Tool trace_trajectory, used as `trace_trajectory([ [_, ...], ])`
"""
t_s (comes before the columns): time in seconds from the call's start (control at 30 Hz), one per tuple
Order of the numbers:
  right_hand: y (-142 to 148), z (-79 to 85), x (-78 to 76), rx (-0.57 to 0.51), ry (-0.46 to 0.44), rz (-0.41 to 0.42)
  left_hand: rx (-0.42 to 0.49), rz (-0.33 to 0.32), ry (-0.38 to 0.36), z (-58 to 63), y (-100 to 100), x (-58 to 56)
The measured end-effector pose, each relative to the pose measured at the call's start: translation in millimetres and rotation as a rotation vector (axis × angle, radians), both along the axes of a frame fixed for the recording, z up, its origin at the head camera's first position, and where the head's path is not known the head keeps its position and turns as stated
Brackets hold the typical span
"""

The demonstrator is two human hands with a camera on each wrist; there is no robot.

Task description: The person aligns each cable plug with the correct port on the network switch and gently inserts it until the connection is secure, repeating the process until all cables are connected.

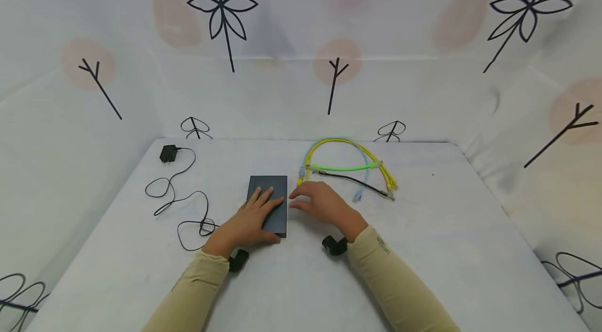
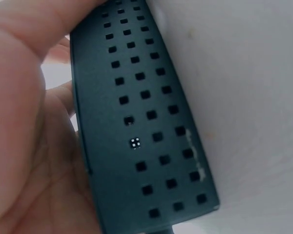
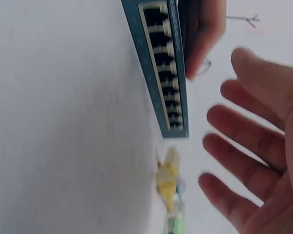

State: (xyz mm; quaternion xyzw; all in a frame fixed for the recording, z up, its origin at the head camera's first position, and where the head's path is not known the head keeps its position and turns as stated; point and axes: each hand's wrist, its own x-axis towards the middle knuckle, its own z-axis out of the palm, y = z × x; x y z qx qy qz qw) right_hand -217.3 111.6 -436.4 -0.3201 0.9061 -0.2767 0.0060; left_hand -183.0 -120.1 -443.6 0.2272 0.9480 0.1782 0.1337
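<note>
We see the left hand (image 1: 254, 222) laid on the box (image 1: 278, 217), its fingers straight and spread across the top, its thumb stretched along the near edge. The box sits on the desk (image 1: 423, 264) in front of us, between our two forearms, which reach inward. From the left wrist, we see the box's vented side (image 2: 102, 122) beside the palm.

The right hand (image 1: 324, 204) hovers just off the box's right side, wrist bent inward. Its fingers are slightly bent and apart, with a gap between thumb and forefinger, holding nothing. From the right wrist, we see a row of ports (image 3: 165, 68) along the box.

Beyond that hand lie yellow (image 1: 331, 139), green (image 1: 345, 169), black (image 1: 348, 178) and blue (image 1: 358, 195) cables. Left of the box, an adapter (image 1: 168, 153) trails its looped cord (image 1: 207, 227).
</note>
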Motion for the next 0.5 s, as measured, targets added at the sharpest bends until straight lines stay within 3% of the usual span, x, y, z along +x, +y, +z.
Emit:
trace_trajectory([
  [0.27, 17, 0.0, -13.7, 0.034, -0.033, -0.18, 0.016, 0.012, -0.009, 6.7, 1, 2.3],
  [0.5, 31, -5.8, -20.7, 0.048, -0.053, -0.276, -0.001, 0.018, -0.018, 2.4, 2, 4.1],
])
